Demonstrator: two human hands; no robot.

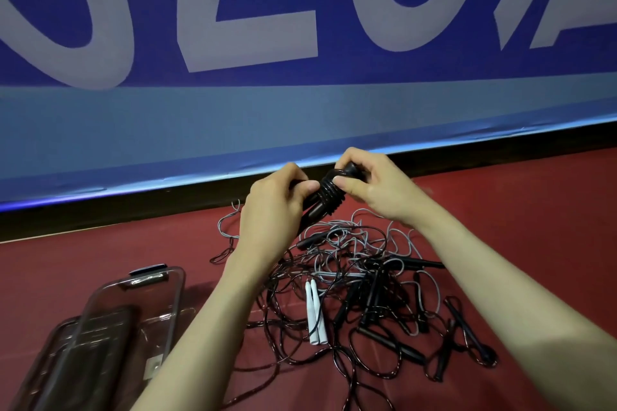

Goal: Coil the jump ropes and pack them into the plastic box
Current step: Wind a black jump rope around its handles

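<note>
Head view: both hands' fingers (309, 185) pinch a black, tightly coiled jump rope (329, 195).

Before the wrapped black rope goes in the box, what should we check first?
1. Cord wound tight round the black handles: ok, neat turns show at the middle.
2. Loose end tucked in: cannot tell, the fingers cover it.
3. Both hands holding the bundle: ok, left hand grips the lower end of the handles, right hand pinches the top end.
4. Plastic box open: ok, its lid is off and leans in it.
5. Room inside the box: not ok, the lid sits in the way.
6. Other ropes done: not ok, the tangled pile lies on the red surface.
</note>
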